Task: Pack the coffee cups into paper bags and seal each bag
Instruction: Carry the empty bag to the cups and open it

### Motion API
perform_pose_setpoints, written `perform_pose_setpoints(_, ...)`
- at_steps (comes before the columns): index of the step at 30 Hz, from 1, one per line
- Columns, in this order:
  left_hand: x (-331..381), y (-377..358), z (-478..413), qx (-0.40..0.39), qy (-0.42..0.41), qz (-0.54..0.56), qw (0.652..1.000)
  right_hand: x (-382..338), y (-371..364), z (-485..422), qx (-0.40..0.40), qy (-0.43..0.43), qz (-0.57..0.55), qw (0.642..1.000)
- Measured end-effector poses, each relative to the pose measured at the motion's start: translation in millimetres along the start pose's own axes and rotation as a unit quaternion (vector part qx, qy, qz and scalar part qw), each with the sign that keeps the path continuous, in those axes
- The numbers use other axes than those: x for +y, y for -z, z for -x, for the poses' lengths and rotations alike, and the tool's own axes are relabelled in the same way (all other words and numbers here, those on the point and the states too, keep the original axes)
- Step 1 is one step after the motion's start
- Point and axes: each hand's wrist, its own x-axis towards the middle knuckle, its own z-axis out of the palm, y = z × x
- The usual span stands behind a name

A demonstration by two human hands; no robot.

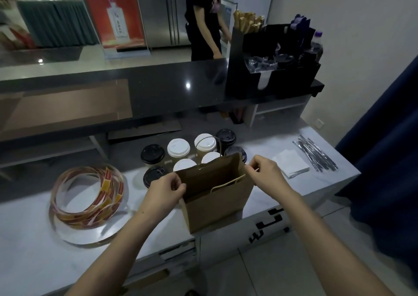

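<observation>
- Paper bag (217,200): brown, upright, mouth open, at near edge of counter, centre of view; one twine handle droops over its near wall.
- L hand (166,190): fingers curled, thumb & fingertips pinching bag rim at bag's 9 o'clock; forearm enters from 7 o'clock.
- R hand (263,171): fingers curled, pinching rim corner at bag's 2 o'clock; forearm enters from 5 o'clock.
- Grip vs. bag: both pinches sit on top rim at opposite ends; bag body stands below & between hands.
- Coffee cups (178,148): lidded, clustered just behind bag at its 12 o'clock; 4 white lids in the middle, 4 black lids on the flanks.
- Counter (34,239): pale top; sticker roll (88,191) w/ red-yellow labels at bag's 9 o'clock; white napkins (291,163) & silver-wrapped sticks (315,153) at 2–3 o'clock.
- Room: dark raised ledge (158,81) at 12 o'clock; black organiser (271,69) on it at 1 o'clock; person in dark clothes (203,24) behind; red poster (113,13) at 11 o'clock; dark blue curtain (384,160) at 3 o'clock.
</observation>
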Motion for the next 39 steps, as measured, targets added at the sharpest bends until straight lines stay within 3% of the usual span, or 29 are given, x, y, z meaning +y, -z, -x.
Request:
perform_pose_setpoints(13, 13.4, -12.2, 16.8, 0.029, 0.05, 0.009, 0.998, 17.5, 6.0, -5.3, -0.028, 0.086, 0.005, 0.996)
perform_pose_setpoints(28, -2.0, -26.2, 22.4, 0.03, 0.053, 0.037, 0.997, 33.5, 5.8, -16.3, -0.068, 0.136, -0.031, 0.988)
perform_pose_setpoints(39, -12.0, -30.2, 22.5, 0.017, 0.04, 0.064, 0.997, 29.7, 7.4, -16.0, -0.072, 0.116, -0.027, 0.99)
